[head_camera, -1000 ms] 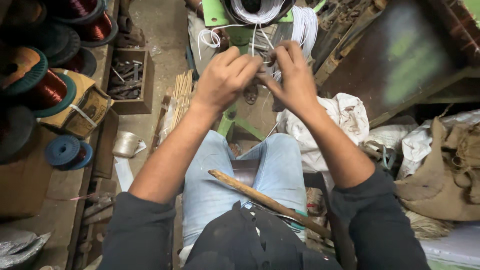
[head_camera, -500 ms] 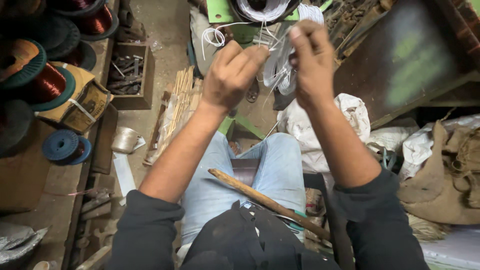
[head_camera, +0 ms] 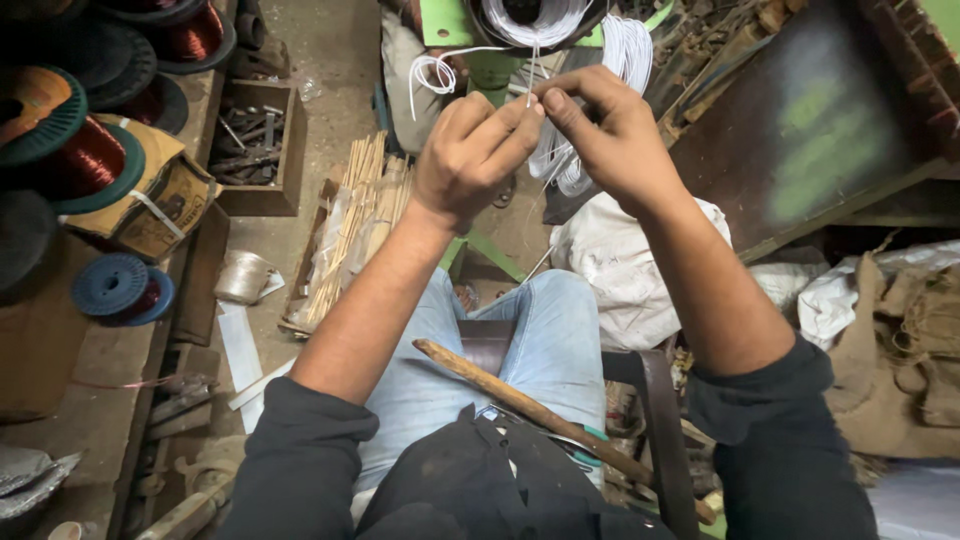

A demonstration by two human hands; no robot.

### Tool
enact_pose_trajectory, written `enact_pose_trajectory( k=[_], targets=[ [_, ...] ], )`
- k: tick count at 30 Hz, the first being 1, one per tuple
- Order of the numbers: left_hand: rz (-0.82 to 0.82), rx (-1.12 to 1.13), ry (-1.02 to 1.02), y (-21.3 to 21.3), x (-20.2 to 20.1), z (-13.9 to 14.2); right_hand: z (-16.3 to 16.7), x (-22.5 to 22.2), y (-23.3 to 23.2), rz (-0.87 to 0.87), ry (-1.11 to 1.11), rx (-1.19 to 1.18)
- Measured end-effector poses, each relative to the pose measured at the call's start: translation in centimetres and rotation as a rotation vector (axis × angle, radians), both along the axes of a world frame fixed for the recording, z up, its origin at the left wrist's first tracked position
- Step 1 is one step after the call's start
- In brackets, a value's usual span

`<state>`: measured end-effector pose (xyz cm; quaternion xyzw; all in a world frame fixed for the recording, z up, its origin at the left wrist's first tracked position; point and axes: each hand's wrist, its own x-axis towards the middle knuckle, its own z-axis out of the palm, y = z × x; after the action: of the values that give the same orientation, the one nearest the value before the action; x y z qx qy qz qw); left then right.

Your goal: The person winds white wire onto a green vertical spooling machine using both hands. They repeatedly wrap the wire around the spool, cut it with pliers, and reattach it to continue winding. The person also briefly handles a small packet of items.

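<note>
1. A worn brown cardboard box sits on the left shelf, squarish, with a pale strap across its front. A copper wire spool lies on top of it.
2. A clear plastic packet wraps the bundle of thin pale sticks on the floor, long and flat.
3. No screens, signs or readable labels show up anywhere else.

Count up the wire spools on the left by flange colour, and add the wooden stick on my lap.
Green-flanged copper wire spools: 2
Blue spool: 1
Dark-flanged copper wire spool: 1
Wooden stick across the lap: 1
Total: 5
</note>
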<state>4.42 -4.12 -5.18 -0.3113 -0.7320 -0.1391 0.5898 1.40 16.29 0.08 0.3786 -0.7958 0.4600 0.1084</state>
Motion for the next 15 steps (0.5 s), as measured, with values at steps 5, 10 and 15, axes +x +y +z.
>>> enact_pose_trajectory(
  k=[5, 10, 15],
  targets=[
    [0.043, -0.065, 0.063, -0.4, -0.2, 0.5, 0.6, 0.2, -0.4, -0.057, -0.273, -0.065],
    [-0.035, -0.002, 0.032, -0.6, -0.1, 0.2, 1.3, 0.5, -0.8, -0.098, -0.191, -0.157],
    [-0.146, 0.177, -0.06, 0.3, -1.2, -1.1, 0.8, -1.0, 1.4, -0.166, 0.6, 0.155]
  ],
)
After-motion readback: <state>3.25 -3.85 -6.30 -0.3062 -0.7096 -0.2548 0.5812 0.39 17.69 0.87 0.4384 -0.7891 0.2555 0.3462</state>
